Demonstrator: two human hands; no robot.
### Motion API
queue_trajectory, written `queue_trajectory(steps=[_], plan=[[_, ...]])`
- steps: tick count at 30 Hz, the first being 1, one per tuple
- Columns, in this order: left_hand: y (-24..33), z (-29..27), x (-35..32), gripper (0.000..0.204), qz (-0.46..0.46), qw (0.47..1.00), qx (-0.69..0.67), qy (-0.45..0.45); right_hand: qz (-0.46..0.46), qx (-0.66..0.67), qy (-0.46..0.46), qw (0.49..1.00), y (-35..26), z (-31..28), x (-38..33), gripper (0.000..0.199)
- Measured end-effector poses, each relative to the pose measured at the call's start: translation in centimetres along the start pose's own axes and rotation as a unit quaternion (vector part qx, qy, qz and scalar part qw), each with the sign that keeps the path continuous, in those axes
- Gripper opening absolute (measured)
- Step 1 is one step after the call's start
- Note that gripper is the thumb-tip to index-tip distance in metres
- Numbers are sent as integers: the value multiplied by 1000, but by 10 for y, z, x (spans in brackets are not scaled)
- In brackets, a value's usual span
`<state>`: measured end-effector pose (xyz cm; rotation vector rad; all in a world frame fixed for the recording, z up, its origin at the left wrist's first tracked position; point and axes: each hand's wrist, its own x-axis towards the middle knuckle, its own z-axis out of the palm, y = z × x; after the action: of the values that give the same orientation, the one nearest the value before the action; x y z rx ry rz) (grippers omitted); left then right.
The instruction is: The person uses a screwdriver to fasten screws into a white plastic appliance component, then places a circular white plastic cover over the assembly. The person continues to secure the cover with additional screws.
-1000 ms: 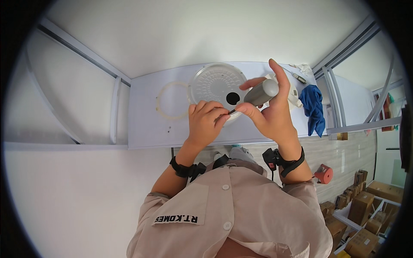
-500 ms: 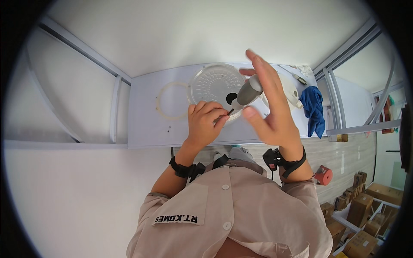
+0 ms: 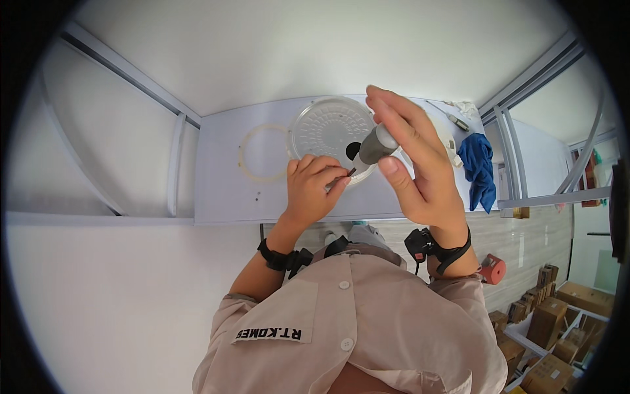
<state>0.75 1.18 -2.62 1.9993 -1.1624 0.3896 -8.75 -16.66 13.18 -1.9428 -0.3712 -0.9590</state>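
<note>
Steadying one screwdriver [image 3: 377, 146] between two hands

The left hand [image 3: 312, 187] is closed in a pinch, thumb and fingers on the screwdriver's dark shaft near its tip. The right hand [image 3: 423, 161] is spread wide beside the grey handle, fingers extended and thumb apart; whether it touches the handle I cannot tell. The tilted screwdriver is over the lower right rim of one round ribbed plate [image 3: 321, 128], which bears one black circle [image 3: 353, 150]. Each wrist wears a black strap, two in all.

To the left on the bench [image 3: 216, 174] lie one pale ring [image 3: 241, 156] and, below it, a few dark bits [image 3: 257, 196], too small to count surely. On the right are one white part [image 3: 454, 155], mostly hidden by the right hand, one blue cloth [image 3: 478, 167] and a second screwdriver [image 3: 457, 122]. One red round object [image 3: 493, 268] stands on the floor, near several cardboard boxes [image 3: 548, 323].
</note>
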Motion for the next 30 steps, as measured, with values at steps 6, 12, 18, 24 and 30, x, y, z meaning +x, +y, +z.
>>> queue_trajectory(steps=[6, 12, 18, 24, 30], plan=[[3, -1, 2, 10, 1, 1000, -5, 9, -59, -97, -40, 993, 21, -10, -13, 52], [0, 0, 1, 10, 2, 1000, -3, 5, 0, -2, 24, 1000, 3, 9, -1, 52], [1, 0, 2, 10, 1, 1000, -6, 6, -24, -121, -31, 992, 21, -8, -18, 54], [-1, -1, 0, 11, 2, 1000, -2, 7, 16, 19, -38, 999, 7, -1, -8, 46], [1, 0, 1, 11, 2, 1000, 4, 14, -26, -84, -38, 995, 18, -7, -20, 49]])
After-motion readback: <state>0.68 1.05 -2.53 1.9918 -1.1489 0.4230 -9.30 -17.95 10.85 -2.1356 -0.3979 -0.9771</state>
